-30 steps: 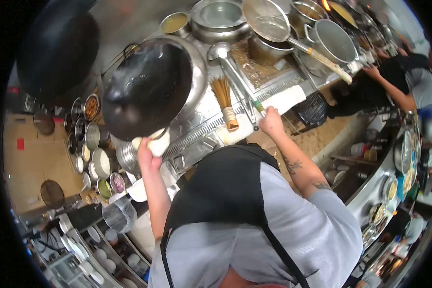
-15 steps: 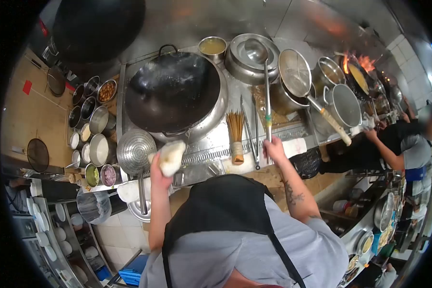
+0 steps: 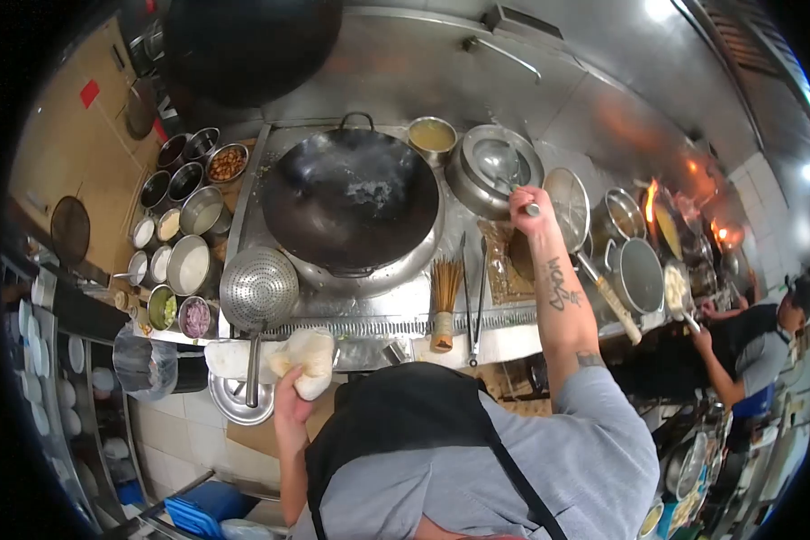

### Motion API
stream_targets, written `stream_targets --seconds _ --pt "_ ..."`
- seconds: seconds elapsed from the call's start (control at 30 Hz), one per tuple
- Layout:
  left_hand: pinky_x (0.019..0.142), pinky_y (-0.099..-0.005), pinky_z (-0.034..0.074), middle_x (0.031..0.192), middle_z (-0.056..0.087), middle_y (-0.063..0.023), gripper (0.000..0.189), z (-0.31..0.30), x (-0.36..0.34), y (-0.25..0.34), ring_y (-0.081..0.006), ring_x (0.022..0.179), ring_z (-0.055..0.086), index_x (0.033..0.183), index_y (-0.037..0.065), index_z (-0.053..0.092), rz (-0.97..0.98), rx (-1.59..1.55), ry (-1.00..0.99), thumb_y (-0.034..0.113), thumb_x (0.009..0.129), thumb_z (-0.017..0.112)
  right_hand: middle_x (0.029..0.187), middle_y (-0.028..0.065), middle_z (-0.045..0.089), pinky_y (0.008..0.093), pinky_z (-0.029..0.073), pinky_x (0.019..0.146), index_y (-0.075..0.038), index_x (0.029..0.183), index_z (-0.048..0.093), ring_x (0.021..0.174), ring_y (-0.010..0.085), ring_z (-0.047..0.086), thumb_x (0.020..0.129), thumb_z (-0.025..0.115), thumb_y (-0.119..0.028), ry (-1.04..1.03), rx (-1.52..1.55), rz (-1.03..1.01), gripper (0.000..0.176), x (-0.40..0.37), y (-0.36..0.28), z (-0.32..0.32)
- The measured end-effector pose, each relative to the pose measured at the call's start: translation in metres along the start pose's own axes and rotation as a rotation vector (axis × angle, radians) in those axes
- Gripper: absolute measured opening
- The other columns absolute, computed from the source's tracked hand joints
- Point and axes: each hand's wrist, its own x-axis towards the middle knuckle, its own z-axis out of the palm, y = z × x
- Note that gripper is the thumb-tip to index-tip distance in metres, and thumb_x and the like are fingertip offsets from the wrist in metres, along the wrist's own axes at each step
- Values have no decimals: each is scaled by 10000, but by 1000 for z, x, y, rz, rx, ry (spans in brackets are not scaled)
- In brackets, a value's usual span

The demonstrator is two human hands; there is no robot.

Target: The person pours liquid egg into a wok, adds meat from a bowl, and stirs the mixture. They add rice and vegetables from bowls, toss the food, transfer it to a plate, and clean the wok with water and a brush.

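Note:
My left hand (image 3: 292,399) is closed around a bunched white cloth (image 3: 310,360) at the counter's front edge, beside the handle of a large perforated skimmer (image 3: 259,286). Farther up and right, my right hand (image 3: 531,211) grips the ladle's handle (image 3: 533,210), whose end points toward the camera. The ladle's bowl is hard to make out over the round metal pot (image 3: 498,162). A black wok (image 3: 351,198) sits on the burner between my hands, with a wet, shiny patch inside. A bamboo brush (image 3: 445,301) lies below and right of the wok.
Small pots of ingredients (image 3: 189,216) stand at the left. A bowl of yellowish liquid (image 3: 432,137) is behind the wok. A wire strainer (image 3: 568,209) and a tall pot (image 3: 640,274) are at the right. Flames (image 3: 650,202) rise near another person (image 3: 756,346) at the far right.
My right hand has moved up and forward with the ladle, tilting its handle toward the camera. My left hand has lowered with the cloth. The view has shifted, showing a wall faucet.

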Motion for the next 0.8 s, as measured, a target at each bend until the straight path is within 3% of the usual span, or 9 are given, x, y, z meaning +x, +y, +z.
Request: stream_targets --seconds 0.2,0.33,0.43,0.5,0.6,0.63,0.7,0.73,0.8 --pt "1023 -460 449 1298 535 -182 564 0 12 -24 -341 1188 544 1379 1 377 -65 -25 -53 82 860 584 539 -6 412 202 419 389 -96 615 364 426 89 427 853 399 -29 -22 -204 -142 249 10 -9 72" --pt "1023 -461 449 1296 534 -186 563 17 13 -24 -345 1186 545 1379 2 377 -78 -43 -66 96 863 581 555 -8 430 195 459 404 -84 635 383 431 78 439 859 418 -7 66 -284 9 240 20 -15 128" --pt "997 -463 472 1273 547 -183 515 27 13 -20 -340 1162 563 1352 -13 407 -56 -101 -42 65 865 553 559 8 450 220 413 389 -43 669 457 437 85 451 835 458 4 229 -767 -278 173 13 -5 124" --pt "986 -466 482 1269 549 -185 501 32 11 -16 -341 1155 569 1342 -21 418 -50 -139 -50 48 861 540 535 47 472 300 380 380 -22 637 515 438 154 480 800 492 -13 336 -1228 -507 165 10 1 109" --pt "994 -473 474 1292 534 -196 525 28 8 -13 -354 1169 559 1356 -22 401 -73 -189 -87 54 855 537 532 93 508 369 370 385 -7 594 534 437 221 492 785 495 -43 544 -1550 -660 199 -5 19 88" --pt "997 -475 471 1299 529 -200 533 26 7 -12 -357 1174 555 1363 -21 393 -78 -206 -83 57 856 535 673 132 597 396 422 491 51 760 601 581 226 587 768 535 -49 653 -1577 -594 120 6 3 67" --pt "1005 -478 464 1312 519 -204 545 23 2 -9 -361 1184 548 1376 -20 378 -81 -222 -89 66 860 531 728 165 623 414 463 543 98 792 595 626 263 619 767 540 -67 808 -1767 -638 175 -3 21 50" --pt "1009 -480 459 1317 516 -206 549 22 0 -7 -361 1188 545 1381 -19 372 -74 -223 -100 71 863 528 574 140 565 390 365 394 32 646 574 478 256 563 771 526 -56 827 -1815 -824 161 11 17 19" --pt "1017 -482 451 1322 511 -206 551 17 -3 -5 -359 1196 539 1388 -16 364 -72 -229 -112 81 870 525 571 128 555 382 364 380 35 709 590 448 248 538 798 506 -53 836 -1794 -691 150 51 -1 -35"
